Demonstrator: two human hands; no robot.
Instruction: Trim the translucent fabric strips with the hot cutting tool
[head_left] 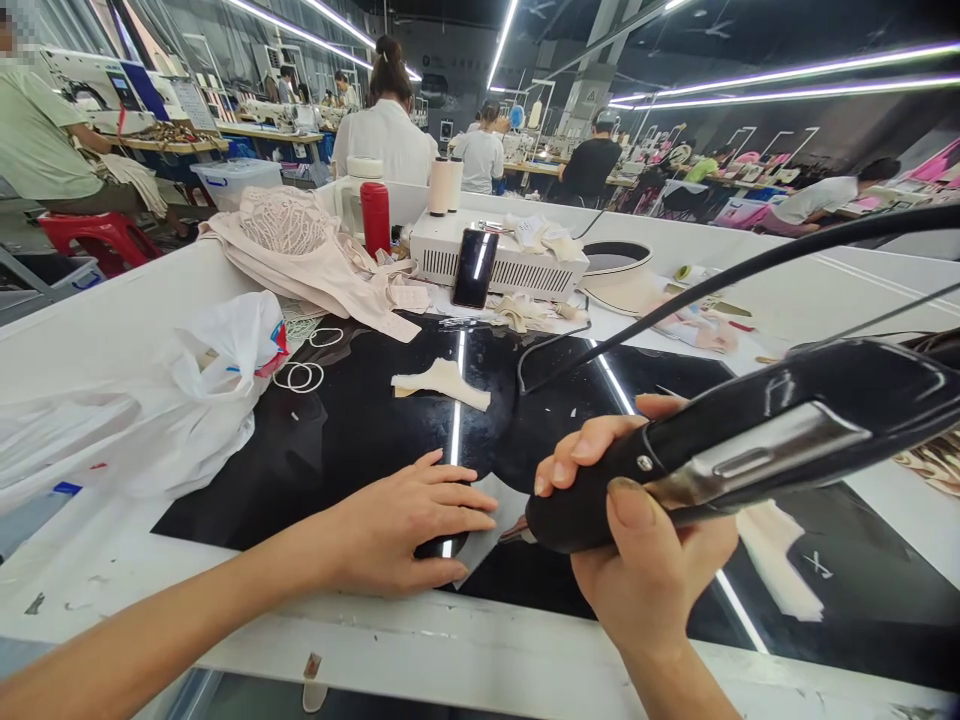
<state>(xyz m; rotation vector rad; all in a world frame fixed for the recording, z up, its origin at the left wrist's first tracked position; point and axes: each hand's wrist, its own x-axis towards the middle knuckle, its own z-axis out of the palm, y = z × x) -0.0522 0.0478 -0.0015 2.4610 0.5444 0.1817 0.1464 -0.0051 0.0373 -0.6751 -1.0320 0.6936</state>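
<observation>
My right hand is wrapped round a black corded hand tool with a metal lever along its side. The tool's narrow metal tip points left and meets the edge of a thin, translucent white piece; whether it presses on it I cannot tell. My left hand lies palm down, fingers stretched and slightly apart, on the left part of that piece. Both are over a glossy black sheet. Beyond my left hand lies a cream fabric piece, and another cream piece sits right of my right hand.
White plastic bags lie at left. Cream lace bras are heaped behind, beside a red bottle. A phone leans on a white vented box. The tool's black cable arcs overhead at right. Other people sit at machines beyond.
</observation>
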